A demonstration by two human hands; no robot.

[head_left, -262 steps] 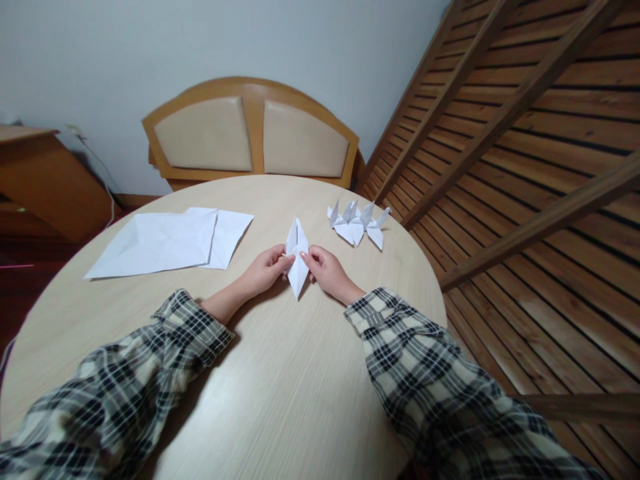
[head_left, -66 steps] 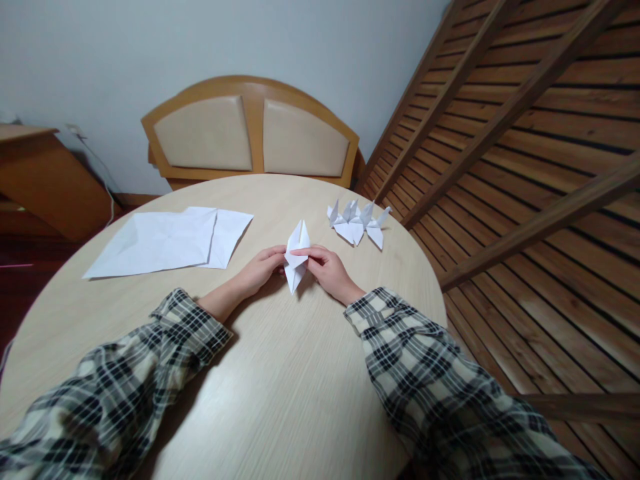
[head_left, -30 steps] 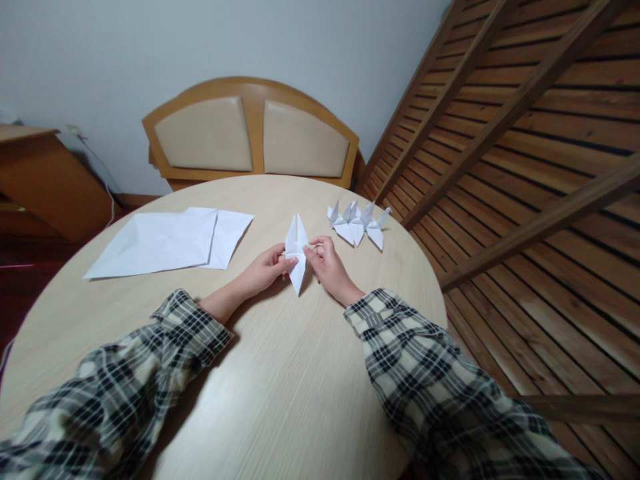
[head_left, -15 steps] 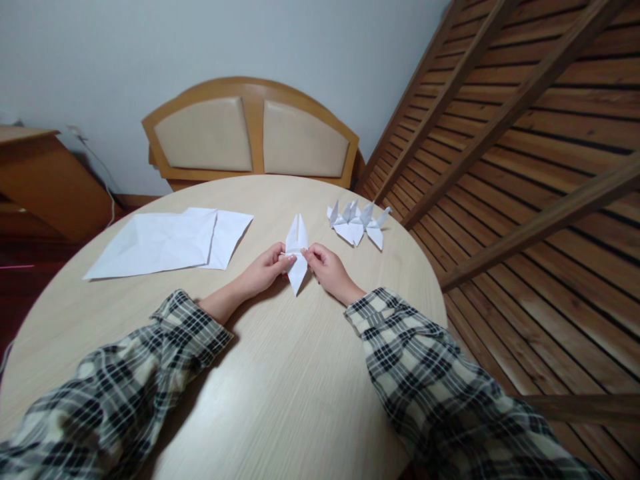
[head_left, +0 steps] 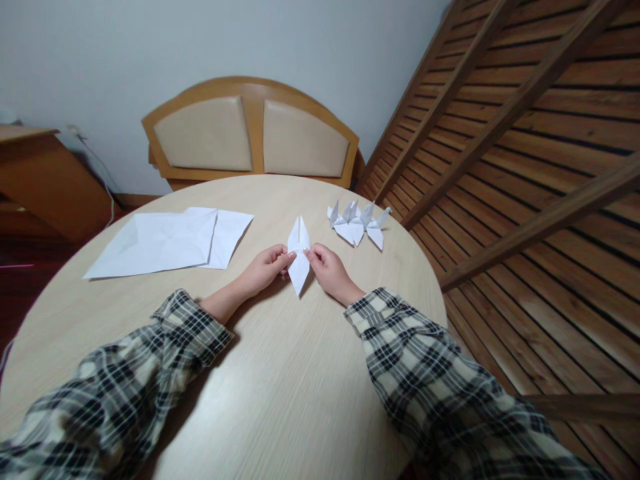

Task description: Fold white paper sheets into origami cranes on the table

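Paper form (head_left: 300, 272) pinched at both edges

Folded, far end split; held over the middle of the worktop (head_left: 280, 387). Left hand (head_left: 267, 264): fingers narrow, gripping the left edge. Right hand (head_left: 328, 268): fingers narrow, gripping the right edge. White sheets (head_left: 157, 243) overlap on the worktop's left; folded cranes (head_left: 350, 231) stand grouped at its far right.

Some L fingers (head_left: 283, 262) & R fingers (head_left: 315, 256) hidden behind folded paper (head_left: 299, 275); plaid sleeves (head_left: 115, 373) & surface (head_left: 280, 380) cut off at btm; rear sheet (head_left: 232, 235) partly covered

Open tabletop (head_left: 280, 387) runs between the sleeves (head_left: 425, 367) up to the folded paper (head_left: 299, 273).
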